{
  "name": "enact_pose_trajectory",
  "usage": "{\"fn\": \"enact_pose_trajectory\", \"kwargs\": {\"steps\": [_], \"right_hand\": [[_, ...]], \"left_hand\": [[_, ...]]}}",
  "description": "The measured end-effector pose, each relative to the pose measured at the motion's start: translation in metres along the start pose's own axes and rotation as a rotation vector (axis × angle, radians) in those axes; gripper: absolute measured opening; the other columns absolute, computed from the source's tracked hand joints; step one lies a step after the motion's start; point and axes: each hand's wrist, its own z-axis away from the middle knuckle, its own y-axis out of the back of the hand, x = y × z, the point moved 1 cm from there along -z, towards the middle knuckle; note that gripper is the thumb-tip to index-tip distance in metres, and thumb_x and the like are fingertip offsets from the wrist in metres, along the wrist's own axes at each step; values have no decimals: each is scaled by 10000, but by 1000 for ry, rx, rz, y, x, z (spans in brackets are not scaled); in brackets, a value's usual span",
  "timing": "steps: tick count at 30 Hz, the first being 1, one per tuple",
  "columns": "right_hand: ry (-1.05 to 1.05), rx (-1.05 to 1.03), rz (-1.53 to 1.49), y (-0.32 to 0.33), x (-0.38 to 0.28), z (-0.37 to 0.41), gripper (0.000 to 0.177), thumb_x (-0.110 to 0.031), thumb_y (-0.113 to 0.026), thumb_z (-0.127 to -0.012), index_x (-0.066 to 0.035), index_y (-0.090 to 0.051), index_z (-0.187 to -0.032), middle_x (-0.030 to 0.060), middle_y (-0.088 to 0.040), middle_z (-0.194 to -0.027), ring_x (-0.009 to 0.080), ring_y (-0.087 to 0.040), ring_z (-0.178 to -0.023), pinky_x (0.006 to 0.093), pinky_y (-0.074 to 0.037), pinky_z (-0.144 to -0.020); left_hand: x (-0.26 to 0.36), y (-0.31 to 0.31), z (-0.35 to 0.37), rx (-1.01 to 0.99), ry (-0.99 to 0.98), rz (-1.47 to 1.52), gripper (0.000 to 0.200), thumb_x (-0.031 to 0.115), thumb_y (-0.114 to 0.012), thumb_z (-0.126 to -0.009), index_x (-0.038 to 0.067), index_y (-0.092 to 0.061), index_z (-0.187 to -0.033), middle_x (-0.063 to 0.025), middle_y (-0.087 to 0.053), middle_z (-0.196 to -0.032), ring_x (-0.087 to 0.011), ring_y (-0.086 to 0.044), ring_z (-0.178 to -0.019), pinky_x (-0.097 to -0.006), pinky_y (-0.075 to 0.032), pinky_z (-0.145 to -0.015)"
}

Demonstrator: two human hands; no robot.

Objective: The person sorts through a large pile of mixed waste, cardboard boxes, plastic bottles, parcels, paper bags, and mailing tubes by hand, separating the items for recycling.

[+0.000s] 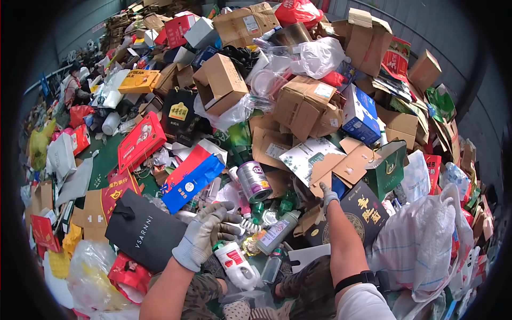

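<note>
My left hand (210, 234), in a pale work glove with grey palm, hovers with its fingers apart and nothing in them. Just below it lies a white jug (235, 265) with a red label. To the jug's right are a grey bottle (278, 232) and a clear bottle (271, 266). My right hand (328, 195), also gloved, is closed at the lower edge of a piece of flat brown cardboard (349, 164); some of its fingers are hidden. Close by are a white printed sheet (306, 157) and a black box with gold characters (358, 213).
Mixed waste piles up high ahead. A black paper bag (144, 232) and a tin can (254, 181) lie near my left hand. At the right stands a large white woven sack (413, 242). Another person (74, 88) is at the far left.
</note>
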Motion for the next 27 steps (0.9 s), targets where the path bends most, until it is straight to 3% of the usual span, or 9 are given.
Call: {"fn": "enact_pose_trajectory", "kwargs": {"steps": [3,7,10,13,16,19,23,26,27], "right_hand": [[85,-189,-285,-8,-30,77,220,-265,-640,-816,-95,-529,-732,43,-502,-563,146,-430,-412,297,-341,-357],[53,-171,-431,-7,-68,122,88,-132,-590,-799,-94,-523,-756,22,-459,-523,132,-414,-382,272,-350,-351],[218,-251,-472,17,-99,167,107,-147,-621,-783,-109,-523,-760,10,-474,-549,100,-409,-393,242,-331,-352],[312,-419,-670,75,-120,257,123,-174,-624,-788,-126,-516,-750,-7,-469,-567,77,-390,-395,221,-290,-344],[307,-742,-835,152,-92,296,141,-230,-591,-815,-132,-514,-749,-37,-416,-552,64,-344,-382,212,-247,-339],[196,-749,-924,208,-38,350,152,-252,-555,-833,-107,-527,-797,-39,-386,-548,68,-324,-376,213,-240,-329],[130,-750,-871,260,30,406,224,-248,-555,-825,-46,-544,-920,-1,-436,-578,74,-368,-383,212,-271,-320],[72,-639,-735,279,69,442,343,-188,-609,-785,-5,-515,-1061,46,-534,-693,84,-448,-437,179,-341,-343],[56,-662,-742,279,76,454,312,-175,-596,-790,-13,-529,-1047,50,-552,-676,90,-449,-415,188,-326,-336]], "left_hand": [[-3,10,-16,-15,-14,-28,347,229,-516,-911,22,-433,-1177,-140,-611,-958,-212,-638,-769,-290,-536,-624],[-10,22,-33,45,-24,-57,365,263,-513,-908,53,-423,-1193,-120,-588,-994,-215,-617,-806,-309,-521,-665],[-20,31,-49,35,3,53,417,292,-511,-894,58,-393,-1219,-138,-543,-1065,-234,-597,-859,-360,-511,-730],[-18,32,-51,102,95,47,605,414,-481,-885,51,-266,-1317,-230,-340,-1301,-367,-453,-1115,-464,-469,-845],[-16,38,-53,216,117,-41,860,590,-484,-824,41,-156,-1400,-259,-209,-1411,-439,-287,-1264,-543,-362,-960],[-51,47,-47,139,324,-149,999,684,-499,-756,57,-104,-1428,-231,-166,-1448,-408,-189,-1330,-540,-261,-1023],[-158,34,-34,-72,663,43,1107,771,-503,-676,102,-55,-1435,-203,-225,-1431,-427,-319,-1262,-577,-278,-995],[-210,14,-25,-338,770,214,997,774,-507,-664,74,-315,-1347,-181,-400,-1318,-317,-430,-1198,-476,-379,-964],[-221,4,-25,-332,645,268,887,717,-546,-695,77,-395,-1292,-151,-463,-1267,-247,-468,-1158,-407,-423,-940]]}}
